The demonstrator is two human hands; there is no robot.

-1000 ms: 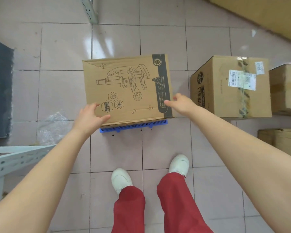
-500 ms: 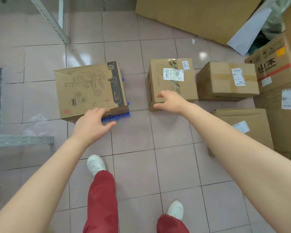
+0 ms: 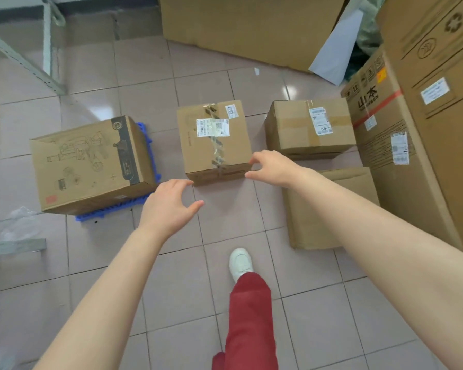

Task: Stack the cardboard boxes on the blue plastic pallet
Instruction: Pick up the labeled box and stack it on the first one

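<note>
Neither of our hands holds anything: our left hand [image 3: 171,206] is spread open above the floor tiles just near the taped box's near-left corner, and our right hand [image 3: 271,168] is open with fingers curled at its near-right corner, touching or nearly so; we cannot tell which. Far left, the printed cardboard box [image 3: 91,162] already sits on the blue plastic pallet [image 3: 110,210], whose edge shows along its near and right sides. The taped box [image 3: 214,141] stands on the floor just right of the pallet, with a labelled box [image 3: 309,126] further right. We judge this the reach for the second box; next we must clasp both sides, lift, and carry it left onto the printed box.
</note>
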